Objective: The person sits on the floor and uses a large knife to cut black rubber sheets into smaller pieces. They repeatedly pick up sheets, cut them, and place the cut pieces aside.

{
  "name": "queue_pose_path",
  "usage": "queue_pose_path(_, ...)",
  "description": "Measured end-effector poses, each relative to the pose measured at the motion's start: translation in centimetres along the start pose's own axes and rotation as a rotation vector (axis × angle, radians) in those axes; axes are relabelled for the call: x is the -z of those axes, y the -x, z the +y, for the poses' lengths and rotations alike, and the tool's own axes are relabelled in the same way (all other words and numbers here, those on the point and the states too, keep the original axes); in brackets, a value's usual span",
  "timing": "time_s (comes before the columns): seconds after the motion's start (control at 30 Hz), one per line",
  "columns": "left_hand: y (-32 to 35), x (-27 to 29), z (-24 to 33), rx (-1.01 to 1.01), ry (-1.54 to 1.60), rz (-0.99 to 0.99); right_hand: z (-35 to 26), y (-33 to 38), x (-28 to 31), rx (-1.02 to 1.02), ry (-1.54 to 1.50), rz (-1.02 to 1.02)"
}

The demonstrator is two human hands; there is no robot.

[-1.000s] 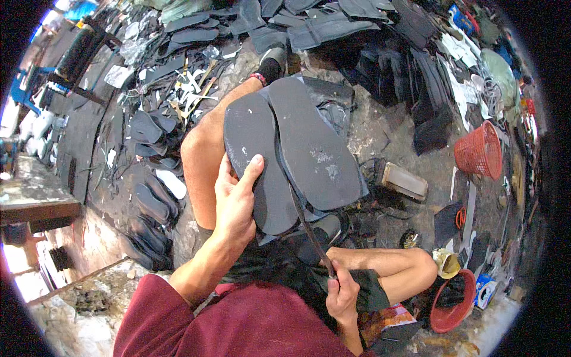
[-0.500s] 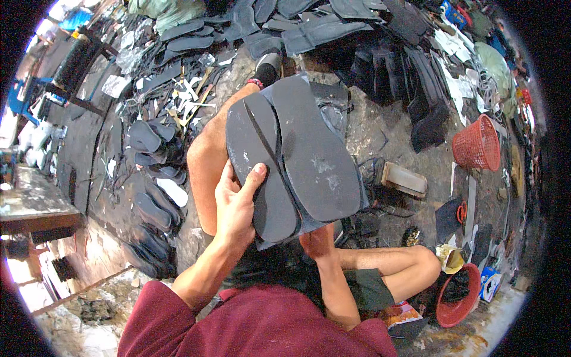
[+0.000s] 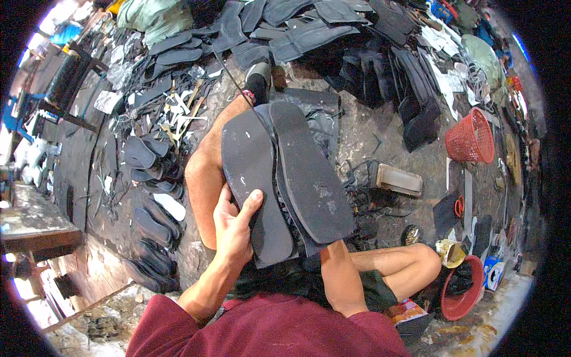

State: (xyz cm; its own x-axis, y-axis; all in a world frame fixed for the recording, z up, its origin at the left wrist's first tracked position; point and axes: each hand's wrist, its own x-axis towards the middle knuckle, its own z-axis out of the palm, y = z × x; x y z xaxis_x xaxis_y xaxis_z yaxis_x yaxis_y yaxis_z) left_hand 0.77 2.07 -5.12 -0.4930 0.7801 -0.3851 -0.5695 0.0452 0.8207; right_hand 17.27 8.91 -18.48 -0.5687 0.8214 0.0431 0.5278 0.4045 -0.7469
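Observation:
Two dark grey sole-shaped sheets lie side by side over my lap. My left hand (image 3: pixel 235 221) grips the lower outer edge of the left sole sheet (image 3: pixel 250 156), thumb on top and fingers beneath. The right sole sheet (image 3: pixel 315 178) has pale smudges and seems to lie on a second dark layer. My right hand (image 3: pixel 334 253) reaches under its lower end, so its fingers are hidden. A thin dark strip (image 3: pixel 233 78) sticks up past the top of the sheets; I cannot tell what it is.
Stacked dark soles (image 3: pixel 156 220) and pale offcuts (image 3: pixel 183 113) lie at left. Black cut pieces (image 3: pixel 309 38) are heaped at the far side. At right are a red basket (image 3: pixel 470 140), a beige block (image 3: pixel 399 180), orange-handled scissors (image 3: pixel 458 206) and a red tub (image 3: pixel 479 285).
The sole sheets have come lower and closer, turning more upright, and the gap between them has changed shape. A thin dark strip now shows above them. My left hand keeps its hold.

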Motion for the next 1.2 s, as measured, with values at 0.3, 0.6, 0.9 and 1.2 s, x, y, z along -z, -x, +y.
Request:
queue_pose_path(0.3,1.3,2.0,4.6,-0.015,0.014,-0.066,-4.5,5.8,0.6,-0.033,-0.204,0.081)
queue_pose_path(0.6,0.9,7.3,4.3,0.342,-0.070,-0.200,-4.5,15.9,-0.8,-0.093,-0.187,0.124)
queue_pose_path(0.9,0.1,6.3,5.8,0.450,-0.351,-0.264,-6.2,7.6,7.4,0.017,-0.106,-0.072)
queue_pose_path(1.2,-1.3,5.0,7.2,0.472,-0.592,-0.453,-10.9,-5.6,14.1,0.188,0.047,-0.536)
